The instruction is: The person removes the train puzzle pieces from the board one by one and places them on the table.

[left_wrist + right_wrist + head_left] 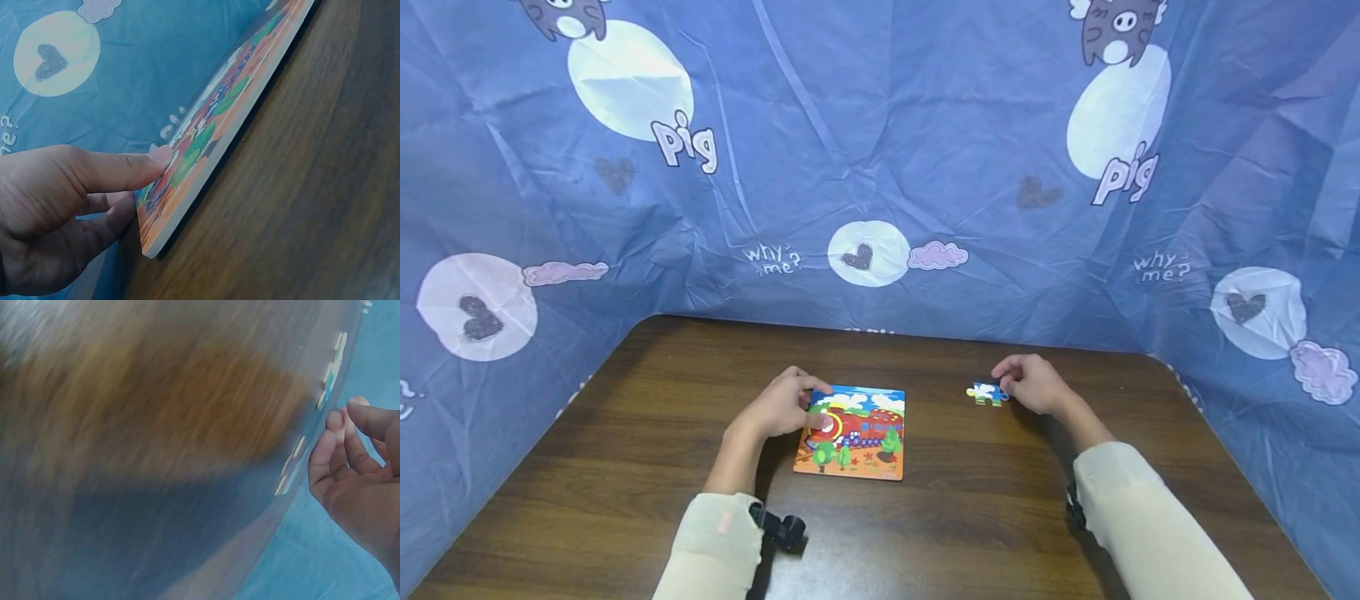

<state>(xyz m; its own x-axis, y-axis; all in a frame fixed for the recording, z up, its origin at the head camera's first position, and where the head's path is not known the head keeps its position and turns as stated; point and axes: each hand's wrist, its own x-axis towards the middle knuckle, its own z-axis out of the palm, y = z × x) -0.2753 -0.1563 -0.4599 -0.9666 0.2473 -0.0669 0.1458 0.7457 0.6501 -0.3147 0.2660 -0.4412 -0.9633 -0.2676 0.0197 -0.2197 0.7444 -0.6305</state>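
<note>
A jigsaw puzzle (857,454) with a red train picture lies on the brown table. My left hand (782,406) grips it at its left side, thumb on the picture and forefinger at the upper left corner. In the left wrist view the thumb of my left hand (69,187) presses the top face of the puzzle (209,134); the other fingers are partly hidden by its edge. To the right, my right hand (1033,383) is beside loose jigsaw pieces (987,393). The right wrist view shows the fingers of my right hand (359,453) loosely bent, holding nothing, near two groups of pieces (331,372).
The wooden table (925,533) has rounded far corners. A blue cloth (880,167) with pig and heart prints hangs behind and on both sides. A black wrist camera (786,531) is strapped to my left sleeve. Part of the right wrist view is blurred.
</note>
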